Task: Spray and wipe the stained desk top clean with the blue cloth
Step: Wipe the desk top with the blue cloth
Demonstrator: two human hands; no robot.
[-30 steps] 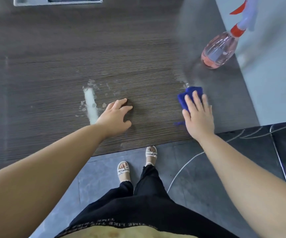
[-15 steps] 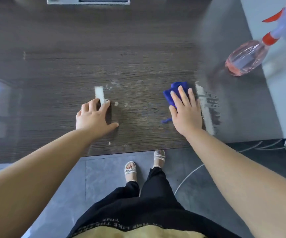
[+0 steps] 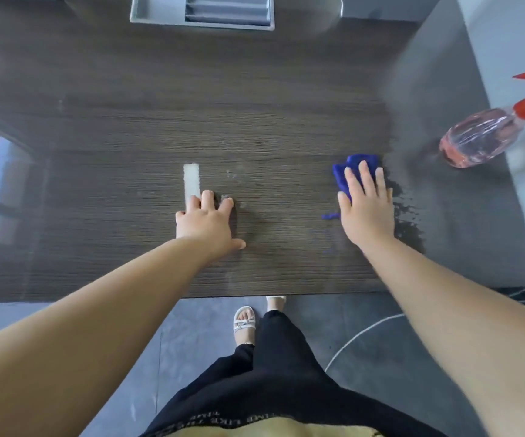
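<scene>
Fingers of the left hand (image 3: pixel 206 223) lie spread flat on the desk top (image 3: pixel 128 137), touching a white stain strip (image 3: pixel 191 182). Right hand (image 3: pixel 366 212), fingers also spread, presses the blue cloth (image 3: pixel 354 167) near the desk's right side w/ pink spray bottle (image 3: pixel 478 140) beyond. Wiping step, prob.; next, cloth needs to sweep left over the stain.

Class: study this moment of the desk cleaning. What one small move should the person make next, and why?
Probably slide the right hand, pressing the crumpled blue cloth, leftward toward the white streak by the left hand: that stain remains on the dark wood-grain desk top.
</scene>
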